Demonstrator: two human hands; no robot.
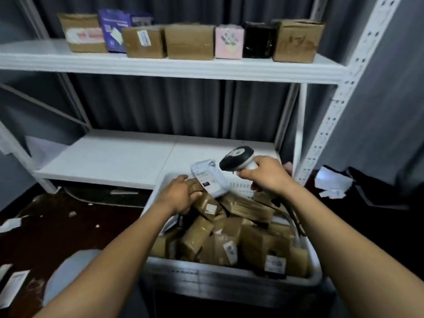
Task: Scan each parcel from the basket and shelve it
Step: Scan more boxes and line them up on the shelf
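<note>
A white plastic basket [206,275] full of several brown taped parcels [197,237] stands in front of me. My left hand [181,196] reaches into its far left part and grips a small brown parcel [207,203] there. A white labelled parcel [210,177] leans on the pile just right of that hand. My right hand [266,175] grips the handle of a white and black barcode scanner [237,158], held above the basket's far side with its head pointing left toward the white parcel.
A white metal rack stands behind the basket. Its upper shelf [160,67] carries a row of several boxes, brown, purple, pink and black. The lower shelf [110,157] is bare. Paper scraps [330,182] litter the dark floor on both sides.
</note>
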